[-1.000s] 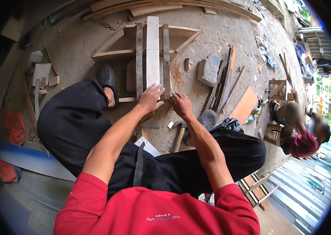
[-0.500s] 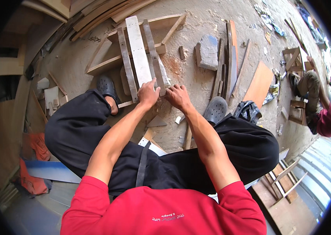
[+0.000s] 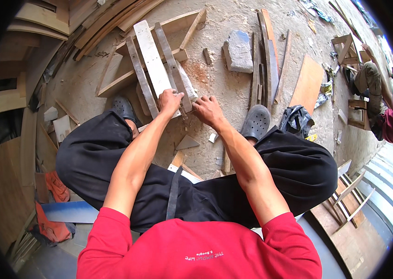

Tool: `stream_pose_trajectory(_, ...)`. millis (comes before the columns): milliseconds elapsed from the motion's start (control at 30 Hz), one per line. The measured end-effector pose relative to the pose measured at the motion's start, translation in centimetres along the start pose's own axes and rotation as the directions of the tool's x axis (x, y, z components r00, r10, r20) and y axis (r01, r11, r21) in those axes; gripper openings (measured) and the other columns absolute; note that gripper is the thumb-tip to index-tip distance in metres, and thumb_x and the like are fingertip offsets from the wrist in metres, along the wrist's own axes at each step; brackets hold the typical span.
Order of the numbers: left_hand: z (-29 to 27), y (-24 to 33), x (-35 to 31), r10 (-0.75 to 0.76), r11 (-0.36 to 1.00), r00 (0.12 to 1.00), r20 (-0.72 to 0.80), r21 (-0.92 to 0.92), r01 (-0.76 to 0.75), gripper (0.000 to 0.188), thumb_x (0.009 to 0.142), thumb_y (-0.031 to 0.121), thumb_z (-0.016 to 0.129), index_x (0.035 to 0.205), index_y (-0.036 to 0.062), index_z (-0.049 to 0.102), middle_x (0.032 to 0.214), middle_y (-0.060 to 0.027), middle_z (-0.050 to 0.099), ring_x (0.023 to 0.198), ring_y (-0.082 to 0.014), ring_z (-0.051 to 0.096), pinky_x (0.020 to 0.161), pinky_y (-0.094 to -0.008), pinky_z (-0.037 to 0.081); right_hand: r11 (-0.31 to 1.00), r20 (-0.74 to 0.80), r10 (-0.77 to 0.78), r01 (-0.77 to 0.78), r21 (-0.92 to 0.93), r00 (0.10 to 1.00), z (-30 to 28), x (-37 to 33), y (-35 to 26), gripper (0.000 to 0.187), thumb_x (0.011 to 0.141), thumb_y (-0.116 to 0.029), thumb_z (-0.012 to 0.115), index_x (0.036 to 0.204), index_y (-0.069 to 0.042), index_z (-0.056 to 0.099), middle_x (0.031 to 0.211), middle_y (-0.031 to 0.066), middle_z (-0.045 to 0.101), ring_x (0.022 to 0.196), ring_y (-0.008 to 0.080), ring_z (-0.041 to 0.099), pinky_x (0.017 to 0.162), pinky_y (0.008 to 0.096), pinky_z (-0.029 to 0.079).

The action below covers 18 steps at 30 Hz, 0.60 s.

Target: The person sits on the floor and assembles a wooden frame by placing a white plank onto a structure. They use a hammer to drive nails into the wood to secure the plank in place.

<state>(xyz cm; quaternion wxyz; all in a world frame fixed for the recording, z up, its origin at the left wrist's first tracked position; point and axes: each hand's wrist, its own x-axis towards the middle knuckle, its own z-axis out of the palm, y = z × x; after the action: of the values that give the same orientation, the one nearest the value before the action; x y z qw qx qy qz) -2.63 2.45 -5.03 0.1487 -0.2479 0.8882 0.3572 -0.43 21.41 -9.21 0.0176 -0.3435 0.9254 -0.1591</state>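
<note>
A wooden frame [image 3: 108, 87] lies on the ground between my feet, with a white board [image 3: 152, 56] and two grey-brown slats running lengthwise over it. My left hand [image 3: 169, 102] is closed at the near end of the white board; what its fingers pinch is too small to make out. Close to its right, my right hand [image 3: 208, 110] has curled fingers at the near end of the right slat [image 3: 172, 65], beside a pale block [image 3: 186, 81]. Whether those fingers grip anything is hidden. A thin dark strip [image 3: 185, 117] shows between the hands.
A chunky grey block [image 3: 239, 52] and long wood strips [image 3: 266, 60] lie to the right, near an orange-brown panel [image 3: 307, 83] and a black plastic bag [image 3: 297, 120]. Stacked planks [image 3: 108, 25] stand far left. Another person [image 3: 373, 88] works at the far right.
The whole view has shifted slightly, so things sit a little higher and farther left. My right hand has drawn slightly back, and the thin dark strip between my hands shows more clearly.
</note>
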Motion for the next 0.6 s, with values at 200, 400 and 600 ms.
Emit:
stream_pose_trajectory(200,-0.8,0.9,-0.9,-0.013,0.998,0.998,0.054,-0.063,0.016,0.045,0.079,0.032,0.075,0.109,-0.0016,0.07,0.084,-0.0157,0.074,0.069,-0.0249,0.072,0.076,-0.0353,0.055,0.999,0.061,0.036,-0.034,-0.026,0.997,-1.1,0.1,-1.0,0.018,0.081,-0.028,0.063,0.093,-0.016,0.067,0.097,0.0012,0.063,0.104,0.0186,0.057,0.084,0.0429,0.041)
stream_pose_trajectory(400,-0.8,0.8,0.1,-0.04,0.999,0.992,0.124,0.0,0.041,0.046,0.082,0.034,0.073,0.112,-0.0007,0.069,0.079,-0.0142,0.074,0.064,-0.0203,0.072,0.074,-0.032,0.055,0.998,0.059,0.049,-0.047,-0.033,0.997,-0.7,0.2,-1.1,0.016,0.08,-0.027,0.064,0.091,-0.015,0.067,0.097,0.0015,0.063,0.103,0.0188,0.057,0.084,0.0435,0.041)
stream_pose_trajectory(600,-2.0,1.6,1.6,-0.086,0.991,0.946,0.313,0.123,0.049,0.053,0.086,0.034,0.071,0.119,-0.0063,0.063,0.075,-0.0123,0.072,0.059,-0.0172,0.071,0.061,-0.0292,0.055,0.996,0.085,0.027,-0.02,-0.083,0.996,-0.2,0.1,-0.9,0.024,0.083,-0.024,0.06,0.104,-0.015,0.07,0.099,0.0011,0.064,0.104,0.0193,0.056,0.085,0.0442,0.042)
